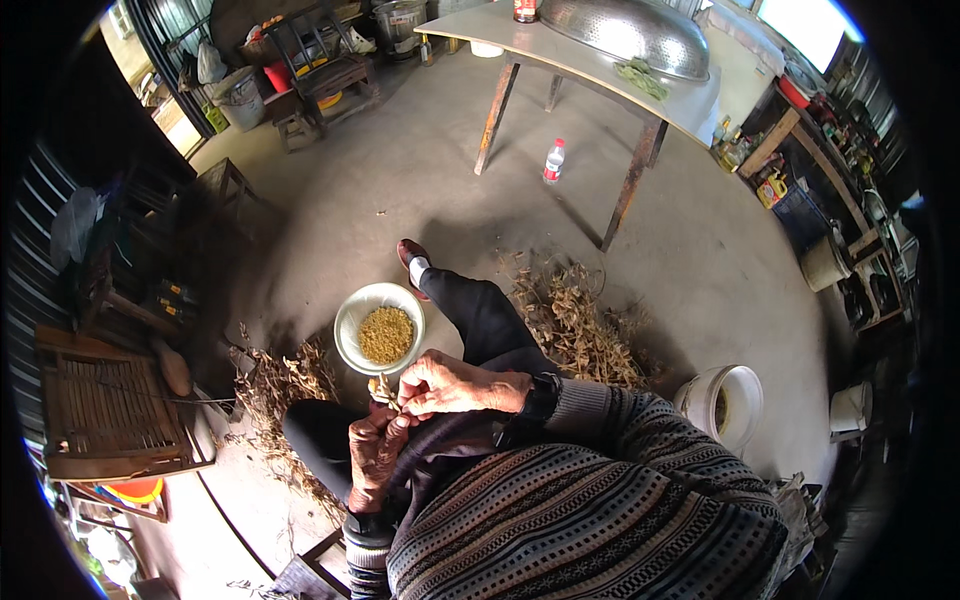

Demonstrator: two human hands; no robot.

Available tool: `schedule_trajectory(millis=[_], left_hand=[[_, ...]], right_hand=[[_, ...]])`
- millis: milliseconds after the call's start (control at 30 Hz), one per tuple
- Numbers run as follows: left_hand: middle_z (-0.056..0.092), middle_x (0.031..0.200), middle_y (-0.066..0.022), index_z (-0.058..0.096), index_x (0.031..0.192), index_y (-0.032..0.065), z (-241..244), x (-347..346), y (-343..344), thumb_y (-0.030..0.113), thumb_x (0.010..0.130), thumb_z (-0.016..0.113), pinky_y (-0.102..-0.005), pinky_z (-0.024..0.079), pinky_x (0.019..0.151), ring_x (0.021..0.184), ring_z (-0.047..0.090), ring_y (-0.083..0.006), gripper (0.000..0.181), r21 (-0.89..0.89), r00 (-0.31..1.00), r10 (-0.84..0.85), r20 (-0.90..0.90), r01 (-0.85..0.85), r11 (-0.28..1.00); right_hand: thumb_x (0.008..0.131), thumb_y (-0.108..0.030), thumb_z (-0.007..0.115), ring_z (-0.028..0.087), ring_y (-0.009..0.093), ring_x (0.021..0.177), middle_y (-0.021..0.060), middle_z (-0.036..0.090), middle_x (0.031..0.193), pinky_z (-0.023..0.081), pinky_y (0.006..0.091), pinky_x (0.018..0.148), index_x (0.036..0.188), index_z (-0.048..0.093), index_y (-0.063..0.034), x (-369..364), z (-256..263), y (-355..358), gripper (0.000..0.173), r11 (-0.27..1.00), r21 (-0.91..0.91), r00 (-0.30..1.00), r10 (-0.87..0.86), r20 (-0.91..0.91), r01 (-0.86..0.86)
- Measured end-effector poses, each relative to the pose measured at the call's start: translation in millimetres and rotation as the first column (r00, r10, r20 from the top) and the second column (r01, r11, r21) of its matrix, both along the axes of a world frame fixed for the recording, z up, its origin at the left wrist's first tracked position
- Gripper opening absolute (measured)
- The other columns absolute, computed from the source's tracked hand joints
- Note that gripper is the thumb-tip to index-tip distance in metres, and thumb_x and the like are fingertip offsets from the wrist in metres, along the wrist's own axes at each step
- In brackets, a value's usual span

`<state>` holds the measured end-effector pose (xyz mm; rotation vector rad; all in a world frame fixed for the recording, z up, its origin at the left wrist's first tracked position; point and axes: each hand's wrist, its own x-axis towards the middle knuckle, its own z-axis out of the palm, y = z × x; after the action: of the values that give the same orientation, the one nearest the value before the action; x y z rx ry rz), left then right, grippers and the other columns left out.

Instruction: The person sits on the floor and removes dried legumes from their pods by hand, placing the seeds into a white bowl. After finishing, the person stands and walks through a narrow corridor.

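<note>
My left hand (377,450) pinches a small sprig of dried pods (384,391) between thumb and fingers, above my lap. Curled around from the other side, my right hand (450,386) meets it with its fingertips at the base of the sprig. What exactly lies between the right fingertips is too small to make out. Just beyond the hands, a pale perforated basin (343,330) stands on the floor, holding a heap of yellow beans (385,335).
Dried bean plants lie in one pile (581,319) by my right leg and another pile (289,382) on the left. A white bucket (739,405) is at the right. Ahead stand a table (480,26) and a plastic bottle (553,163). A slatted wooden chair (112,405) is at the left.
</note>
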<state>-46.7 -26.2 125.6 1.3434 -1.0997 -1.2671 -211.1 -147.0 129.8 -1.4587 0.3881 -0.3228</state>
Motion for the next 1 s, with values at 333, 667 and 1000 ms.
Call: schedule_trajectory(millis=[333, 667, 1000], left_hand=[[0.057, 0.065, 0.0029, 0.066, 0.078, -0.0038, 17, -7, -7, 0.010, 0.088, 0.067, -0.0224, 0.039, 0.055, 0.062, 0.045, -0.0047, 0.017, -0.060, 0.996, -0.076, 0.048, 0.079, 0.995], [0.045, 0.057, -0.0060, 0.058, 0.074, -0.0025, 1, -6, -16, 0.009, 0.087, 0.065, -0.0276, 0.038, 0.053, 0.054, 0.041, -0.0121, 0.019, -0.189, 0.931, -0.128, 0.341, 0.201, 0.961], [0.062, 0.078, -0.0005, 0.066, 0.087, -0.0016, -2, -1, -12, 0.027, 0.097, 0.055, -0.0216, 0.042, 0.062, 0.068, 0.049, -0.0059, 0.032, -0.049, 0.979, -0.182, -0.089, 0.178, 0.983]], right_hand=[[0.085, -0.004, 0.063, 0.060, 0.010, 0.072, 0.0063, 0.065, 0.077, 0.049, 0.0243, 0.064, 0.091, 0.064, 0.0059, -14, 18, -9, 0.012, 0.997, -0.026, 0.993, 0.066, -0.097, -0.069], [0.082, -0.005, 0.067, 0.060, 0.008, 0.067, 0.0061, 0.068, 0.076, 0.049, 0.0234, 0.061, 0.091, 0.068, 0.0052, -15, 6, -17, 0.013, 0.994, 0.054, 0.983, 0.106, -0.149, -0.099], [0.082, -0.010, 0.064, 0.056, 0.007, 0.063, 0.0036, 0.063, 0.068, 0.046, 0.0224, 0.059, 0.082, 0.064, 0.0038, -6, 4, -8, 0.014, 0.998, 0.060, 0.995, -0.027, -0.092, 0.033]])
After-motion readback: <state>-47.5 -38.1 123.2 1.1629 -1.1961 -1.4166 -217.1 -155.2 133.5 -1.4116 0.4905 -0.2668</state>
